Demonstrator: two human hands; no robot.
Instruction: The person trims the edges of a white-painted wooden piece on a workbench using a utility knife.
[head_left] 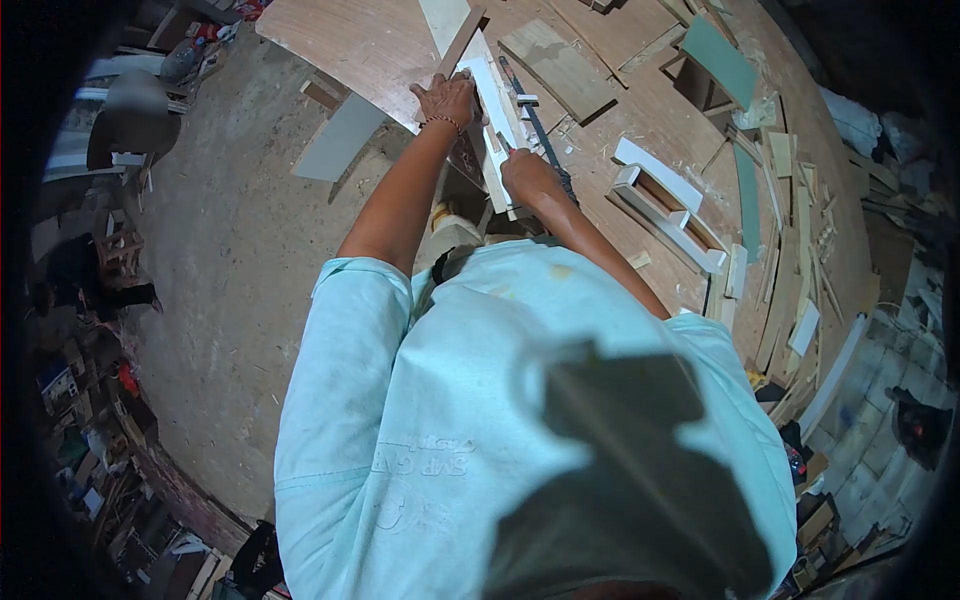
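White strip (497,120): at bench (380,50) near edge, pinned flat under left hand (445,98). Right hand (525,170) clenched round dark tool (540,135) alongside. Working apparently midway; white frame (670,205) lying apart, toward right edge.

Tabletop (380,50): bare plywood, matt, grain visible, dusted with sawdust and chips. White strip (497,120) under the left hand (447,98): painted or laminated wood, smooth, matt white. White frame (668,212) to the right: same white finish, raw brown wood inside. Offcuts (790,290) far right: unfinished timber, rough edges. Green panel (722,58): smooth, matt laminate. Floor (230,260): rough, dusty concrete. Shirt (480,420): pale cotton-like cloth, matt.
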